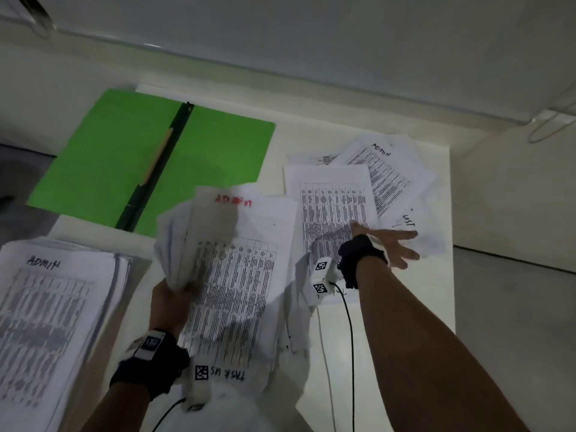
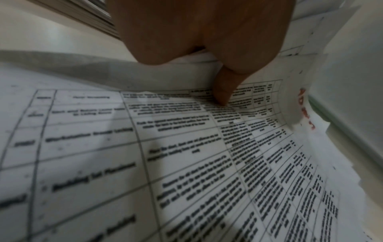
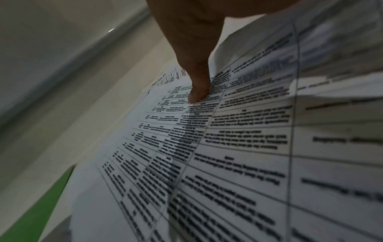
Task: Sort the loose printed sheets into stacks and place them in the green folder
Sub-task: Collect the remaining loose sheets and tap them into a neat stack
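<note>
The green folder [image 1: 124, 157] lies open at the back left of the white table, a black spine strip down its middle. My left hand [image 1: 173, 299] grips a thick bundle of printed sheets [image 1: 237, 275] by its left edge, the top sheet marked "ADMIN" in red; in the left wrist view the thumb [image 2: 222, 91] presses on that sheet [image 2: 186, 163]. My right hand [image 1: 391, 244] reaches over the loose scattered sheets [image 1: 367, 188] at the right with fingers spread. In the right wrist view a finger [image 3: 199, 88] touches a printed sheet [image 3: 238, 147], the folder's green edge [image 3: 37, 211] at lower left.
A sorted stack headed "ADMIN" in black [image 1: 53, 310] lies at the near left. The table's right edge [image 1: 451, 213] drops to the floor beside the loose sheets. A wall [image 1: 311, 32] runs along the back. Cables trail from both wrist cameras.
</note>
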Available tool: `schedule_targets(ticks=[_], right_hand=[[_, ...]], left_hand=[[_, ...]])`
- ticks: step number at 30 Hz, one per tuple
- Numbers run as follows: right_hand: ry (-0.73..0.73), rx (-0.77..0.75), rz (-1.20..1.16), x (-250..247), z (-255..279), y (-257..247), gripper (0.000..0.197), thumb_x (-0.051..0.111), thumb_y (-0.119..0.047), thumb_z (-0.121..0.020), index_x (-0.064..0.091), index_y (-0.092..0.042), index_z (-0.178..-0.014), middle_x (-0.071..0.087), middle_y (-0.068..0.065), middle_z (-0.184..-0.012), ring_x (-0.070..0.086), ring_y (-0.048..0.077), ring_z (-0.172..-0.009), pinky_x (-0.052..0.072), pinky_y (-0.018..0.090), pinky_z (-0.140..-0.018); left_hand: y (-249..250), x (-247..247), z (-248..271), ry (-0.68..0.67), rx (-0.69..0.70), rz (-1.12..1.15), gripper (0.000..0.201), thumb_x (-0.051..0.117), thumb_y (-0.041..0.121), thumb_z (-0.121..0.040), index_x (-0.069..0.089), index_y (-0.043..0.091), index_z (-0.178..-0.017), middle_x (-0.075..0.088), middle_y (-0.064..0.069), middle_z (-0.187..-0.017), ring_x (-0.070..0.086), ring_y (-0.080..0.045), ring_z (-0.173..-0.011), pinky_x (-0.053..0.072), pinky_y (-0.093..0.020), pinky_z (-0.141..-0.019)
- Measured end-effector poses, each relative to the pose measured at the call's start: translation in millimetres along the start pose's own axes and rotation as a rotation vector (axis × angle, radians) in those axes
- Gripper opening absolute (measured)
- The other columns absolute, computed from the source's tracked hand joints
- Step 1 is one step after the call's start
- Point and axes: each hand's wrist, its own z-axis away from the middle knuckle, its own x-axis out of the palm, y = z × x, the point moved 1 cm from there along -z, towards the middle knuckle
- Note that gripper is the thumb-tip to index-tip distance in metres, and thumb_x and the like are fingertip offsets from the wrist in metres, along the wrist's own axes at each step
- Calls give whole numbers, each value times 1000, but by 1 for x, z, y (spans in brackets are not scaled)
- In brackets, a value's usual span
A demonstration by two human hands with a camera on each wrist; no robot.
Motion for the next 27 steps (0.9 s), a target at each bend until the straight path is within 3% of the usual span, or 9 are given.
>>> schedule_targets(ticks=[2, 4, 6, 9, 12, 15, 20, 25, 27], right_hand=[[23, -22, -131, -2, 1, -5, 88, 45, 3, -99, -26, -15, -148, -18, 34, -152, -13, 49, -142, -14, 53, -112], [155, 24, -163, -8, -7, -4, 135, 84, -24, -73, -33, -13, -139, 4, 44, -144, 21, 50, -137, 20, 54, -115], [279, -5, -179, -18, -21, -1, 160, 91, -55, -47, -30, -15, -144, 17, 30, -144, 41, 39, -126, 41, 46, -105], [454, -131, -212, -55, -4, -13, 141, 82, -58, -59, -15, -14, -152, 9, 17, -153, 28, 29, -138, 30, 42, -111], [258, 194, -168, -79, 7, 24, 130, 83, -37, -70, -16, -11, -151, 4, 20, -158, 20, 35, -143, 21, 42, -116], [271, 64, -210, -103, 2, 66, 115, 77, -35, -79, -8, -13, -153, 1, 15, -160, 8, 34, -148, 10, 46, -119], [363, 175, -264, -139, 33, 96, 126, 85, -29, -72, -11, -16, -152, 10, 16, -156, 28, 28, -141, 26, 35, -114], [134, -13, -195, -160, 45, 136, 94, 91, -38, -36, 60, -7, -119, 66, 15, -119, 66, 30, -104, 53, 50, -93], [68, -141, -176, -168, 54, 142, 64, 90, -28, -48, 69, -10, -106, 72, 11, -103, 69, 29, -95, 55, 52, -88]], left_hand=[[1, 2, -5, 7, -10, 2, 27, 69, -1, -81, 64, -8, -107, 63, -15, -91, 54, -20, -88, 43, -35, -78], [0, 1, -6, 14, -28, 12, 31, 69, -2, -80, 63, -9, -110, 63, -14, -93, 54, -19, -90, 42, -34, -79], [0, 1, -5, 12, -38, 8, 32, 69, -1, -81, 62, -9, -111, 62, -14, -93, 54, -20, -90, 41, -34, -78], [-5, -4, -5, 10, -55, 2, 34, 69, 3, -82, 61, -8, -112, 61, -15, -93, 54, -22, -89, 41, -35, -78], [-11, -10, -2, 10, -68, -6, 26, 68, 4, -82, 63, -2, -107, 60, -15, -90, 53, -23, -85, 41, -35, -75], [-19, -16, 0, -30, -54, -42, 15, 68, 4, -82, 60, 1, -95, 59, -17, -85, 50, -24, -79, 40, -37, -71], [-33, -17, 5, -104, 1, -186, 30, 70, 4, -81, 62, -6, -108, 64, -20, -89, 55, -27, -80, 44, -40, -73], [-34, -10, 19, -222, -3, -341, 37, 70, 11, -82, 60, -3, -114, 66, -24, -101, 58, -31, -86, 44, -36, -73], [-31, -8, 25, -266, 11, -395, 38, 71, 12, -82, 59, -5, -114, 66, -25, -103, 61, -34, -90, 45, -36, -73]])
